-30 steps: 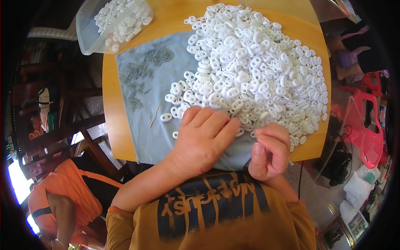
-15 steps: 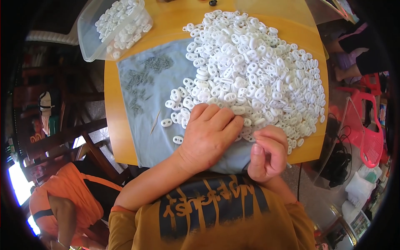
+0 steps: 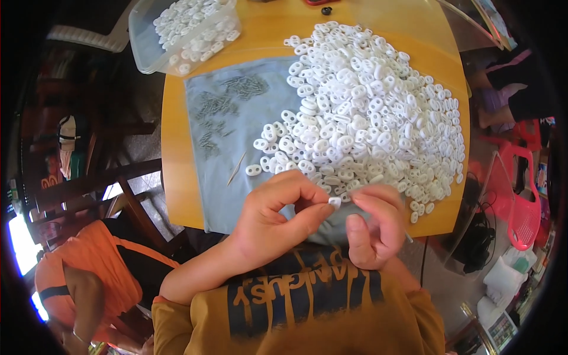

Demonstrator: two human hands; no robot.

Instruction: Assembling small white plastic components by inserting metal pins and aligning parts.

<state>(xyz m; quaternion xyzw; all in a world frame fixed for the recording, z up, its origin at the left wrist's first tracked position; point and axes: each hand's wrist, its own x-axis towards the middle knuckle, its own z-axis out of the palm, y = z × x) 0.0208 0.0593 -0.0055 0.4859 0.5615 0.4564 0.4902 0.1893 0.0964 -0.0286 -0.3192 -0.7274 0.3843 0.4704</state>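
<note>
My left hand [image 3: 278,207] pinches a small white plastic piece [image 3: 335,202] between thumb and forefinger. The right hand [image 3: 378,222] is close beside it, fingers curled and slightly blurred, thumb and forefinger tips apart. A thin pale rod end [image 3: 408,238] shows past its outer side; what lies inside the curled fingers is hidden. Just beyond both hands rises a large pile of white oval pieces [image 3: 367,112], many with two round holes. The grey-blue cloth [image 3: 207,174] extends under the left part of the pile and near my hands.
Small dark metal pieces [image 3: 245,87] lie scattered on the cloth, near a slim pointed stick [image 3: 236,168]. A clear plastic tub [image 3: 148,59] with more white pieces stands at the table's far left. Around the wooden table [image 3: 176,148] are a pink chair [image 3: 520,201] and a person in orange [image 3: 94,266].
My left hand has drawn back from the pile's near edge and now pinches one white piece. The right hand stays nearby, its fingers shifted slightly. The whole view has shifted a little.
</note>
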